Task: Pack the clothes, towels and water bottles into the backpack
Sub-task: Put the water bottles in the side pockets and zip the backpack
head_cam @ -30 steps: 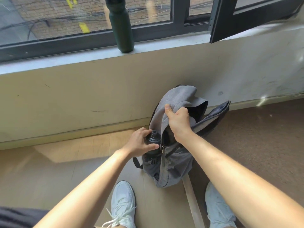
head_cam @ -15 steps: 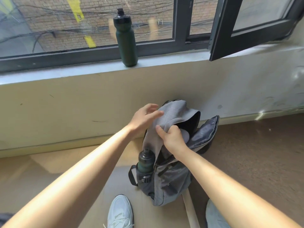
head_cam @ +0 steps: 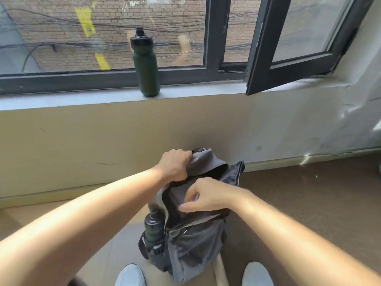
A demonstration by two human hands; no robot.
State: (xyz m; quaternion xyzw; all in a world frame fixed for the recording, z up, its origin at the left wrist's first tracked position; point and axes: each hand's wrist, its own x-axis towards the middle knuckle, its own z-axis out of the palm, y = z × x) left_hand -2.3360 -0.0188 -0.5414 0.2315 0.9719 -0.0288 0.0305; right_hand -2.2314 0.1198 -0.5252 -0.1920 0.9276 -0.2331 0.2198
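Backpack [head_cam: 191,244] open on floor [head_cam: 309,203]; I can't see inside. Bottle [head_cam: 153,228] upright in its side pocket. Left hand [head_cam: 175,165] grips its top flap, right hand [head_cam: 208,197] pinches its front edge. Second bottle [head_cam: 146,65] on windowsill [head_cam: 206,89] above.

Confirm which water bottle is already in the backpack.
The lower bottle, in the side pocket of the backpack; the upper bottle stands upright on the windowsill.
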